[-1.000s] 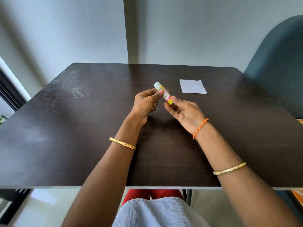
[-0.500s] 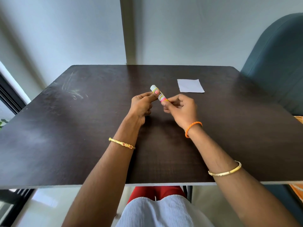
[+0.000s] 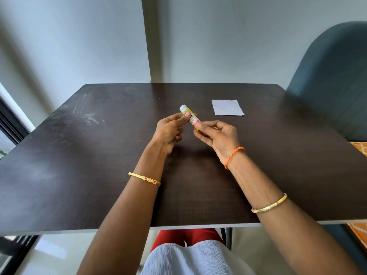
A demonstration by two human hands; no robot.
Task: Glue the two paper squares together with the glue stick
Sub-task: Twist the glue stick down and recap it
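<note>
A small glue stick [image 3: 190,116] with a white cap and a yellow-pink label is held tilted above the middle of the dark table [image 3: 99,155]. My left hand [image 3: 170,130] pinches its upper part near the cap between thumb and fingers. My right hand [image 3: 216,135] grips its lower end, palm turned up. One white paper square [image 3: 227,107] lies flat on the table to the far right of the hands. A second square cannot be told apart from it.
A dark green chair back [image 3: 333,82] stands at the table's right side. A wall with a vertical post [image 3: 153,40] runs behind the far edge. Smudges [image 3: 87,116] mark the table's far left.
My right hand has turned from knuckles-up to palm-up while keeping hold of the glue stick's lower end. The left hand and the paper have stayed in place.
</note>
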